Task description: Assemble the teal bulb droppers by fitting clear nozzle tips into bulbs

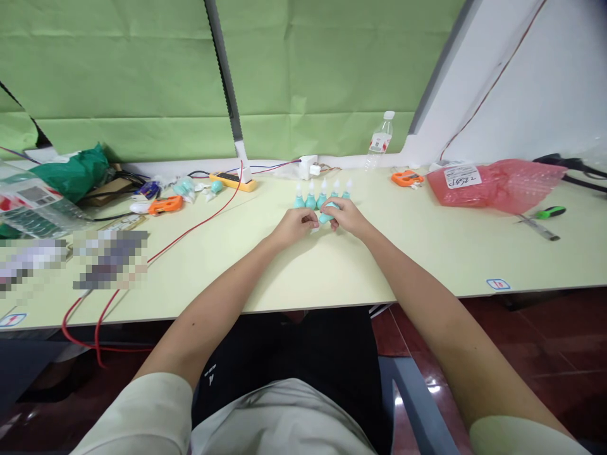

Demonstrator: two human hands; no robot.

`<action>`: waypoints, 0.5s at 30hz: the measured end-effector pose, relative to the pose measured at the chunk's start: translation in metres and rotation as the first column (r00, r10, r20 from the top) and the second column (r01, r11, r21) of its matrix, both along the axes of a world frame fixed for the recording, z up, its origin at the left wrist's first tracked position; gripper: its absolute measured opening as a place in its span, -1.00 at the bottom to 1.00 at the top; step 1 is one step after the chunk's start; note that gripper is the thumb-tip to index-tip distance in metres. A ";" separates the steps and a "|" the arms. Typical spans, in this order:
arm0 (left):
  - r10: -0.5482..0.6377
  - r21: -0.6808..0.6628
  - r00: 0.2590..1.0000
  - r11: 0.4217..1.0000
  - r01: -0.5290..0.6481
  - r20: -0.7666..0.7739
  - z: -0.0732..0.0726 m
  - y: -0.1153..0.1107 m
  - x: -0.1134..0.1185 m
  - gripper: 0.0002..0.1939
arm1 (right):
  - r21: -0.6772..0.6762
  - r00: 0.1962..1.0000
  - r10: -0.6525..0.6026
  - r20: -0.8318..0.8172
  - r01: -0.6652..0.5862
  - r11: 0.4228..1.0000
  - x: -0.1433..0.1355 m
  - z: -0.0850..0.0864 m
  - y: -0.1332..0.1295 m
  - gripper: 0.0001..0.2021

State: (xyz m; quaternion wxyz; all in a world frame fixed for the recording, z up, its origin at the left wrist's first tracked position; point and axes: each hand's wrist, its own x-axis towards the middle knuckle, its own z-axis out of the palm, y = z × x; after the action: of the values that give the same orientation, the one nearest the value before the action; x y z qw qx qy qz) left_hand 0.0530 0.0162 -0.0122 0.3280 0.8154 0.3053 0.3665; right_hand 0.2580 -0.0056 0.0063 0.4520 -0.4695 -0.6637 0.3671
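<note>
My right hand is closed around a teal squeeze bulb, which lies tilted in the fingers. Close beside it on the left, my left hand has its thumb and fingers pinched together. A small whitish bit shows at those fingertips, too small to make out. Just behind both hands stands a row of several similar teal bulbs, upright, with clear pointed nozzles on top. My right hand partly hides the bulbs at the right end of the row.
At the back stand a plastic bottle and a yellow power strip. A red plastic bag, an orange tool and a green-handled screwdriver lie right. A red cable crosses the table left, near a green bag.
</note>
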 end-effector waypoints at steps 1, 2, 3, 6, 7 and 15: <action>-0.008 -0.009 1.000 1.000 0.008 -0.004 0.000 0.000 0.000 -0.89 | -0.002 1.000 -0.001 -0.001 0.001 1.000 0.000 0.000 0.000 -0.82; -0.014 -0.016 1.000 1.000 0.013 -0.006 0.000 0.000 0.000 -0.88 | -0.005 1.000 -0.002 -0.003 0.002 1.000 0.000 0.001 -0.001 -0.81; -0.017 -0.020 1.000 1.000 0.017 -0.009 0.000 0.000 -0.001 -0.88 | -0.008 1.000 -0.003 -0.004 0.003 1.000 0.000 0.001 -0.001 -0.81; -0.011 -0.012 0.999 1.000 0.011 -0.031 0.000 -0.001 -0.001 -0.88 | -0.013 1.000 -0.005 -0.007 0.005 1.000 0.001 0.000 -0.001 -0.80; -0.007 0.001 0.999 1.000 0.007 -0.040 0.001 -0.002 -0.001 -0.88 | -0.014 1.000 -0.004 -0.009 0.004 1.000 0.001 0.000 -0.001 -0.81; 0.027 0.207 0.996 0.978 -0.008 -0.089 0.004 -0.010 0.002 -0.94 | -0.021 1.000 -0.009 -0.012 0.009 1.000 0.002 0.000 0.000 -0.85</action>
State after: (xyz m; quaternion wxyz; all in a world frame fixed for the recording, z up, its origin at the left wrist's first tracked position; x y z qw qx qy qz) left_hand 0.0546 0.0065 -0.0079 0.2243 0.8581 0.2875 0.3615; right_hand 0.2600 -0.0054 0.0061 0.4527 -0.4748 -0.6550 0.3749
